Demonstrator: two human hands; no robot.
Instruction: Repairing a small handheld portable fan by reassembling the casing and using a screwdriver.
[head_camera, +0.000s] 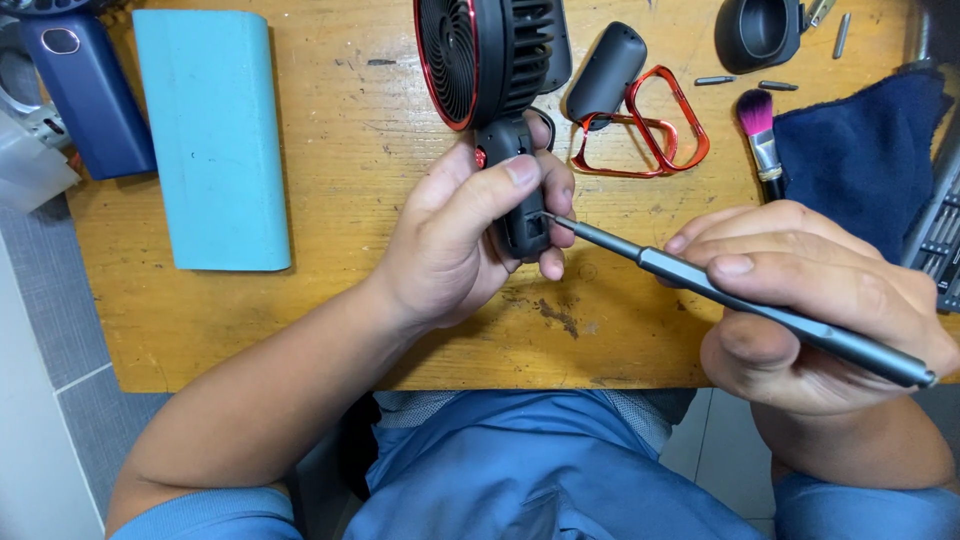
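Worn wooden worktop, scratched and stained, over grey floor tiles, seen from the head camera. Left hand clamped round the black handle of a small fan, thumb laid across the front, fingers wrapped behind; fan head black with a red rim, resting toward the far edge. Right hand closed in a pen grip on a slim grey screwdriver, tip touching a small recess on the handle's side, just beside the left fingertips. Hands apart, joined only through tool and fan. Well to the left: a light blue block and a dark blue case. Beyond the fan: a black oval shell touching a red wire bracket, a black cup-shaped part, loose bits, a pink-tipped brush beside a dark blue cloth. Far right, partly cut off, what looks like a bit tray. To do this well, probably: keep the driver in line with the screw, seat the tip fully before turning, press lightly inward, hold the handle firm against twist, keep left fingertips clear of the tip in case of slipping. Screw itself too small to make out.
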